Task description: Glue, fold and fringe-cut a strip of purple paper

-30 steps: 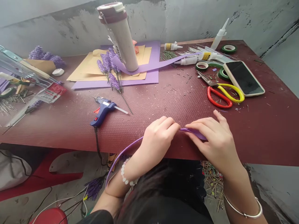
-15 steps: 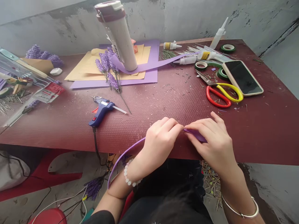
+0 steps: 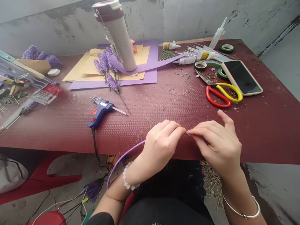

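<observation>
A narrow purple strip [image 3: 125, 153] curves from beside my left forearm up to my left hand [image 3: 161, 143]. The fingers of that hand are pinched shut on the strip near the table's front edge. My right hand [image 3: 217, 140] meets it fingertip to fingertip, its thumb and index finger pinched on the strip's other part, of which only a little purple shows. One finger of the right hand is raised. Beyond the right hand lie scissors [image 3: 223, 93] with one red and one yellow handle. A blue glue gun [image 3: 101, 113] rests on the table to the left.
A tall bottle [image 3: 122, 40] stands on tan and purple sheets [image 3: 79, 85] beside lavender flowers [image 3: 111, 80]. Toward the back right are glue bottles [image 3: 187, 60], green tape rolls [image 3: 227, 47] and a phone [image 3: 242, 78]. Plastic packaging [image 3: 48, 93] lies at left.
My right hand has shifted slightly right, with its raised finger more extended. Less of the purple strip shows under that hand. The view has moved slightly.
</observation>
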Tool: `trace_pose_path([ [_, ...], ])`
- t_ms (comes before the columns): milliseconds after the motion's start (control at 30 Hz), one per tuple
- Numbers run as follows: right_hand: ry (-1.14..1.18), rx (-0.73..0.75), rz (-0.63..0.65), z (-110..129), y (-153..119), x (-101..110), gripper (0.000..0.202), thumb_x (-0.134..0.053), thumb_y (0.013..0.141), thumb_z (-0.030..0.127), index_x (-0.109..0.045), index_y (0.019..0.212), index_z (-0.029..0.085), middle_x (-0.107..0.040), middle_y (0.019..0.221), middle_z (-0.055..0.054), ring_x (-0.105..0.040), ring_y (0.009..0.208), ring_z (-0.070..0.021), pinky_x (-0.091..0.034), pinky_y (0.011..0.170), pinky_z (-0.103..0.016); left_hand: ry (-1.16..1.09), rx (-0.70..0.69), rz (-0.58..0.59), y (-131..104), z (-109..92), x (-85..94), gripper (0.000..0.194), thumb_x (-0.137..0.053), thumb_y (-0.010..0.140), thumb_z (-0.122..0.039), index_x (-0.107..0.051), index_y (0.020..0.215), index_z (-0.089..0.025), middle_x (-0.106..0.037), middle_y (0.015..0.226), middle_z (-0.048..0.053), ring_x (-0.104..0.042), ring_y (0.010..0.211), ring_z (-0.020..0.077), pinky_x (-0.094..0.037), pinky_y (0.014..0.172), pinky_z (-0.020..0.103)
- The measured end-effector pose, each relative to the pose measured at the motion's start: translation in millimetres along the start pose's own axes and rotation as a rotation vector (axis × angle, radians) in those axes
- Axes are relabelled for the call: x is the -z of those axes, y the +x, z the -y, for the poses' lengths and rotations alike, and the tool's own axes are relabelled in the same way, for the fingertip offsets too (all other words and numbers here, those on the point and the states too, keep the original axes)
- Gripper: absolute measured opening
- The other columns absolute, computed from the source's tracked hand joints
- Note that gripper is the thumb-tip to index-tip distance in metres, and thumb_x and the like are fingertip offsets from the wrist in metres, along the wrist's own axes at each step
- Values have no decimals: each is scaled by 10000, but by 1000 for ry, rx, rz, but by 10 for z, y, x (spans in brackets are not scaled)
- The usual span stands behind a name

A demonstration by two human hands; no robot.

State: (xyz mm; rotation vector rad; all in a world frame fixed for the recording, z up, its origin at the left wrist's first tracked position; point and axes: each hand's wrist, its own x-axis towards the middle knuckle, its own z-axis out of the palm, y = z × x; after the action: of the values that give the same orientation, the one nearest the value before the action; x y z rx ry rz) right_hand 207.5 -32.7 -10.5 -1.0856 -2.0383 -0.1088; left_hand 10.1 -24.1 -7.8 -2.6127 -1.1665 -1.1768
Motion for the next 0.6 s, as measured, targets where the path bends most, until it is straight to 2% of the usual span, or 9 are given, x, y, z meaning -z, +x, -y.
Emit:
trace_pose_path([
  [133,3,8,28,-27,-8,-24,202,-682,1048,80,-701,963,262,-828,847,53,-785,771,-168,-440,1254,-471,43,-27,25,5,16,6,325,-496,1162,-98,-723,943,-173,-784,873,29,-657,782,172,-536,751,288],
  [267,1,-33,33,-66,-46,-76,116,-653,1104,176,-720,1172,242,-861,1025,-12,-814,914,-193,-436,1275,-486,86,-31,37,-3,84,40,341,-487,1147,-68,-719,916,-165,-765,844,30,-641,769,183,-531,743,291],
  [367,-48,-42,36,-100,-56,-63,202,-688,1105,260,-722,1298,210,-860,1101,-55,-818,966,-218,-414,1298,-513,98,-48,61,-10,132,78,335,-492,1147,-69,-721,922,-161,-770,858,30,-638,785,186,-531,766,298],
  [467,-50,-32,54,-123,-50,-38,207,-679,1111,286,-740,1285,192,-842,1064,-57,-806,944,-226,-434,1272,-522,108,-74,104,-10,155,107,343,-495,1144,-60,-711,903,-171,-777,885,26,-640,801,184,-517,779,305],
  [600,-28,-35,66,-126,-46,-35,140,-663,1116,281,-770,1163,204,-777,951,-20,-761,879,-214,-469,1202,-504,118,-65,113,-5,162,117,320,-512,1137,-56,-705,910,-173,-752,862,20,-628,796,181,-509,789,299],
])
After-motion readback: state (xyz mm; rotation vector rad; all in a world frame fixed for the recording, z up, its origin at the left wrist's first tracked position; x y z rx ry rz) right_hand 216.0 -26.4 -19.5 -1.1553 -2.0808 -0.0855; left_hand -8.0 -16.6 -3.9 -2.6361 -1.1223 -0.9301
